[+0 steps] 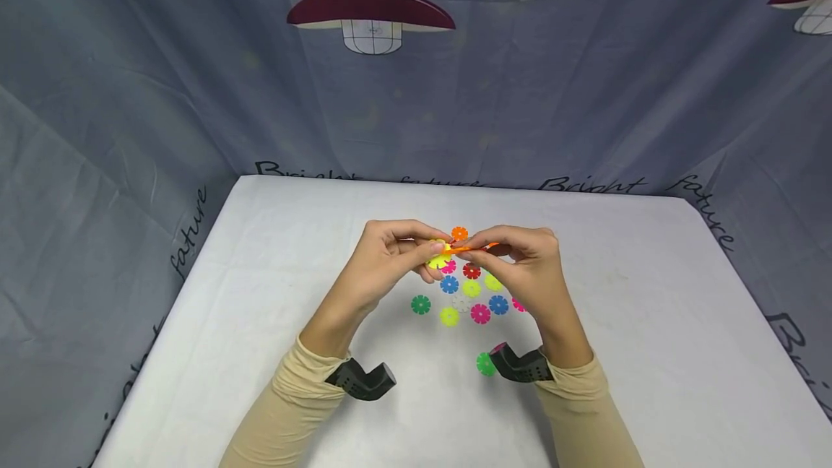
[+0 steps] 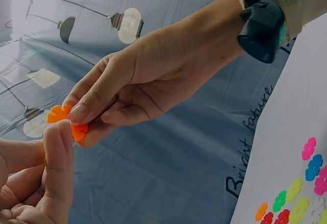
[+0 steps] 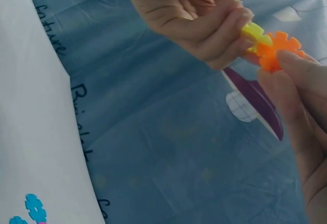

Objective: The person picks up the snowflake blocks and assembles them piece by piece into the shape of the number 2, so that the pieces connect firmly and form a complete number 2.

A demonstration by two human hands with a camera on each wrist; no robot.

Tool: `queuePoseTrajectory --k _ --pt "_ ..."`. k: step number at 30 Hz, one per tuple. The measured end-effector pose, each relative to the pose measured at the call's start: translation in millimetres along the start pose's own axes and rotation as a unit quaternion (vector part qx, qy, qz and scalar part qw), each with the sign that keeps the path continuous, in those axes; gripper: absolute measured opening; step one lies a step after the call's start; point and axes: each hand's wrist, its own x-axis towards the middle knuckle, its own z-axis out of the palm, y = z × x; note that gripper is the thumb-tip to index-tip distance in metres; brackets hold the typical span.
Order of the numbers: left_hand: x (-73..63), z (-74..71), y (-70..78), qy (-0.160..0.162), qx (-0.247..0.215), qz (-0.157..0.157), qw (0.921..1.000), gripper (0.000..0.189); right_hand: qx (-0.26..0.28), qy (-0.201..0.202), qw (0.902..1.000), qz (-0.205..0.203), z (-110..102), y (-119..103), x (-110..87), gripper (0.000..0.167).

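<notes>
Above the table, my left hand (image 1: pixel 398 255) pinches a yellow notched plastic disc (image 3: pixel 254 31) between thumb and fingers. My right hand (image 1: pixel 525 260) pinches an orange notched disc (image 3: pixel 271 56) the same way. The two discs meet edge to edge at an angle, and in the right wrist view their rims seem to overlap at a slot; how deep is hidden by the fingertips. In the left wrist view the orange disc shows between both hands, while the yellow one is mostly covered by my left fingers.
Below the hands, several loose discs lie on the white table (image 1: pixel 273 273): a green disc (image 1: pixel 420 305), a blue disc (image 1: pixel 498 305), a pink disc (image 1: pixel 480 314) and others. Another green disc (image 1: pixel 485 364) lies nearer, beside the right wrist camera (image 1: pixel 520 365). A grey-blue curtain (image 1: pixel 520 92) hangs behind.
</notes>
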Motion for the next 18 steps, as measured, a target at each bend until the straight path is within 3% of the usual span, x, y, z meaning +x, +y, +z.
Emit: queuePoseTrajectory --k 6,10,12,15,18 --pt "0.9 -3.6 0.0 0.022 0.004 0.004 0.9998 0.019 -0.019 0.010 0.9992 0.032 8 4 0.6 0.027" --pt "2.4 -6.2 -1.9 0.041 0.011 0.019 0.9989 0.021 -0.063 -0.034 0.9894 0.126 9 15 1.3 0.035" --pt "3.3 -7.6 -3.2 0.054 0.016 0.021 0.9982 0.022 -0.107 -0.089 0.9702 0.198 8 27 0.2 0.036" --pt "4.7 -8.9 -4.6 0.070 0.021 0.017 0.9971 0.022 -0.192 -0.186 0.9210 0.283 8 57 -4.9 0.031" --pt "6.0 -9.2 -5.9 0.077 0.021 0.011 0.9967 0.023 -0.242 -0.247 0.8753 0.338 11 82 -12.4 0.030"
